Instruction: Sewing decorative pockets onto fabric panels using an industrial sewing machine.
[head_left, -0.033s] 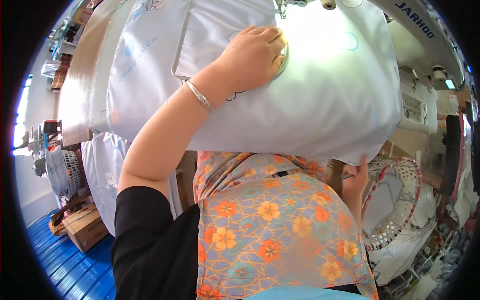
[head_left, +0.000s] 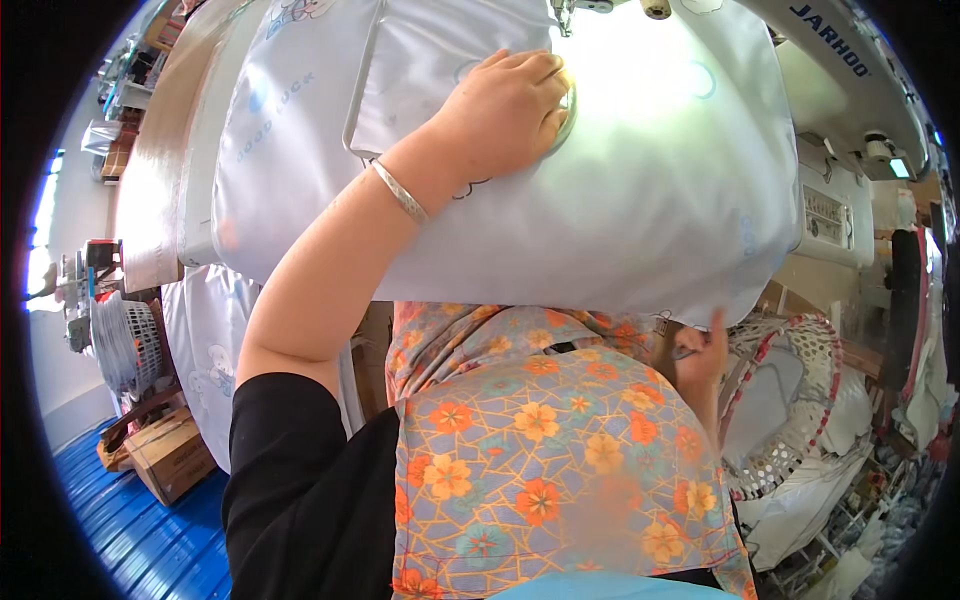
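Note:
A large white printed fabric piece (head_left: 600, 250) with a glossy surface lies under the needle area of a sewing machine (head_left: 840, 60). My left hand (head_left: 515, 110) rests on it, palm down, fingers reaching toward the presser foot (head_left: 563, 18). A curved rim shows beside its fingertips; what lies under the palm is hidden. A silver bracelet (head_left: 400, 192) circles that wrist. Down at the fabric's lower right edge, my right hand (head_left: 700, 352) has its fingers curled, with the index finger up against the hem. It seems to pinch the edge there, partly hidden.
A round basket with a red-trimmed rim (head_left: 835, 380) stands at the lower right. Over on the left are a white plastic basket (head_left: 145, 340) and a cardboard box (head_left: 172, 452) above a blue floor (head_left: 110, 515). The machine's lamp brightens the fabric near the needle.
My right hand has shifted slightly left. The fabric's right side has moved with it, and a faint blue print now shows there. My left hand stays in place.

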